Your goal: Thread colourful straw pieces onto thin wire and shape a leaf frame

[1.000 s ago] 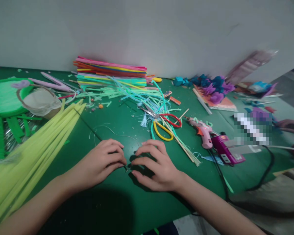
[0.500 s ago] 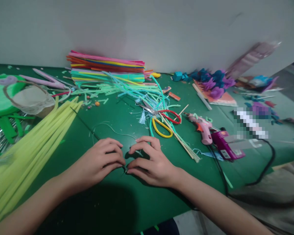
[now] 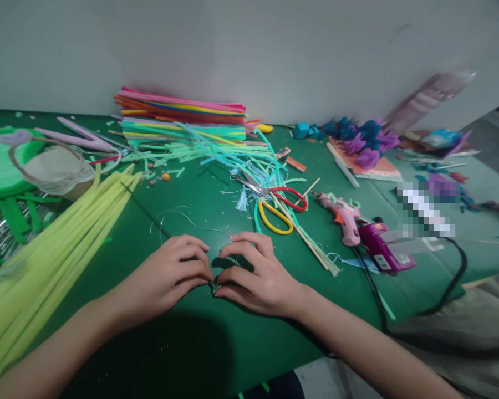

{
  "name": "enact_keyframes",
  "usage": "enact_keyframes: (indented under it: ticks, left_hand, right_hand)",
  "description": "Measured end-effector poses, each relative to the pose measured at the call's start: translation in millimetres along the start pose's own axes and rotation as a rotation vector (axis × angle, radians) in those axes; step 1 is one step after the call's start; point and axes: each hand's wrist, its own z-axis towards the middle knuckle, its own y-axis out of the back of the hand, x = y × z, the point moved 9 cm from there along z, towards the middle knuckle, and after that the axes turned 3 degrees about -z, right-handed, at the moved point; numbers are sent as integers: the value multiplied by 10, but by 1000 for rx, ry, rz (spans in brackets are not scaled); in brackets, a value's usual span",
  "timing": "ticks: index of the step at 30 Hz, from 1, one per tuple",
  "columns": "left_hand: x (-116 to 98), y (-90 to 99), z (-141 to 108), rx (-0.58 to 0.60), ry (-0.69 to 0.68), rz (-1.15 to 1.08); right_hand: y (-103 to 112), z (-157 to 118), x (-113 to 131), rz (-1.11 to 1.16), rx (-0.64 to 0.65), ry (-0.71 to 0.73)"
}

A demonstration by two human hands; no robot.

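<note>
Above the green table, my left hand (image 3: 177,271) and my right hand (image 3: 255,274) face each other, their thumbs and forefingers almost meeting. Both hands pinch a thin pale thread (image 3: 195,224) whose loose end curls out across the table beyond the fingers. At the pinch, a small knot or loop between the fingertips is too tiny to make out. The other fingers of each hand are curled. Beyond my right hand lie scissors (image 3: 276,224) with one red and one yellow handle, blades partly apart.
Yellow-green pipe cleaners (image 3: 66,244) fan out at the left, near a lacy basket (image 3: 56,166). Bundled colored pipe cleaners (image 3: 183,116) lie against the wall. A pink glue gun (image 3: 345,216) and a purple box (image 3: 385,246) with cables are at the right. Several beads (image 3: 165,177) lie scattered.
Both hands stay in nearly the same place. The fingertips have shifted very slightly around the thread, and the view has moved a touch.
</note>
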Motion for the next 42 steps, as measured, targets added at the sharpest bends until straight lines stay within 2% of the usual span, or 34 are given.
enact_keyframes:
  ticks: [10, 14, 21, 32, 42]
  left_hand:
    - [-16, -1, 7, 1, 3, -7]
    - [-21, 7, 20, 4, 11, -18]
    - [-40, 31, 21, -15, 8, -30]
    - [-79, 57, 23, -25, -4, -41]
    - [-87, 210, 13, -101, 16, -26]
  right_hand:
    - [-18, 16, 26, -5, 22, 9]
    - [6, 15, 64, -37, -26, 40]
    - [179, -24, 253, -207, -194, 200]
    - [143, -192, 432, -361, -219, 380]
    - [346, -140, 442, -538, -375, 252]
